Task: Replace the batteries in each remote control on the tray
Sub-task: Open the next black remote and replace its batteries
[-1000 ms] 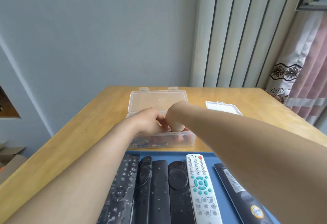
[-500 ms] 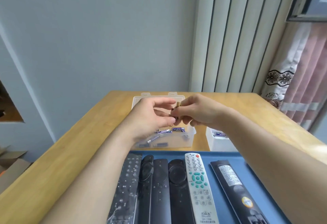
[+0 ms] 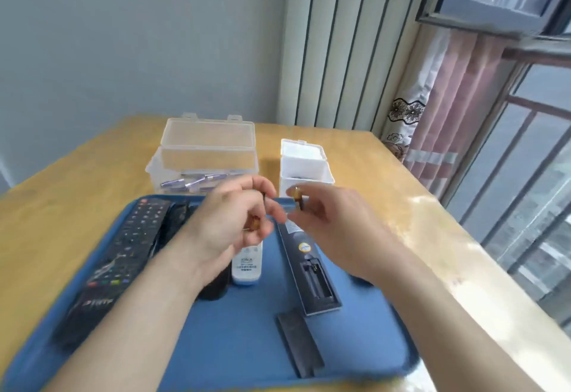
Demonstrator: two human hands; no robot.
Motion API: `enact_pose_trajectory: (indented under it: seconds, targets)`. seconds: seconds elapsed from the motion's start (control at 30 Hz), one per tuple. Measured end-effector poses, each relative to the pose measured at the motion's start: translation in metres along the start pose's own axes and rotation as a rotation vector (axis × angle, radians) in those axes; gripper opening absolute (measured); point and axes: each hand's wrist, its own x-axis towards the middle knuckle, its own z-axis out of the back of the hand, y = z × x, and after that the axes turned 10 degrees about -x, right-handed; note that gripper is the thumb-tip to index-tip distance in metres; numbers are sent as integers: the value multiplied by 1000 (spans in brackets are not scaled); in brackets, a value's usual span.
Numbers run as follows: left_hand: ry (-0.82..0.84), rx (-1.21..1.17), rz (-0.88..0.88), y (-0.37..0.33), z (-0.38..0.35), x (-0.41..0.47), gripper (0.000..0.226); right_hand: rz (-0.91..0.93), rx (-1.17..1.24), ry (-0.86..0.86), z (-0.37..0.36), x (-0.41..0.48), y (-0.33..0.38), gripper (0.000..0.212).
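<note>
Batteries sit in both your hands, so I judge loading to be the step in hand. At nine o'clock on the blue plastic tray point(image 3: 234, 345) lies a long black keypad remote point(image 3: 123, 246); your forearm hides most of the other black remotes beside it. At eleven o'clock, beyond the tray, the clear plastic lidded box point(image 3: 200, 156) holds loose purple cells. Your left hand point(image 3: 228, 227) curls its fingers round a gold-ended battery point(image 3: 255, 222), above the slim white remote point(image 3: 247, 265). At six o'clock lies the loose black battery cover point(image 3: 298, 342). Just beyond it, the black face-down remote point(image 3: 309, 268) shows its bay open and seemingly empty. Your right hand point(image 3: 336, 227) pinches a second gold-ended battery point(image 3: 297, 199) between thumb and fingertips. Next you need to lower each cell into that bay with its poles matched. Nothing blocks the way, though blur hides the markings. At one o'clock stands the small white plastic box point(image 3: 306, 162), lid up.
</note>
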Motion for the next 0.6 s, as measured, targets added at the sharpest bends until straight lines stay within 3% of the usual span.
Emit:
enact_pose_trajectory:
  seconds: [0.07,0.1,0.23,0.5,0.6]
  targets:
    - [-17,72,-5,13,-11,-2,15,65,-13,-30,-9,-15,-6,39]
    - [-19,181,-52,19,-13,-3,13,104,-24,-62,-13,-19,-7,46]
    - [-54,469,-280,33,-12,-7,9,151,-10,-100,-19,-26,-7,36]
    - [145,99,-86,25,-2,-11,16,68,75,-158,-14,-28,-12,47]
    - [138,67,-76,24,-2,-13,20,79,129,-170,-8,-29,-11,18]
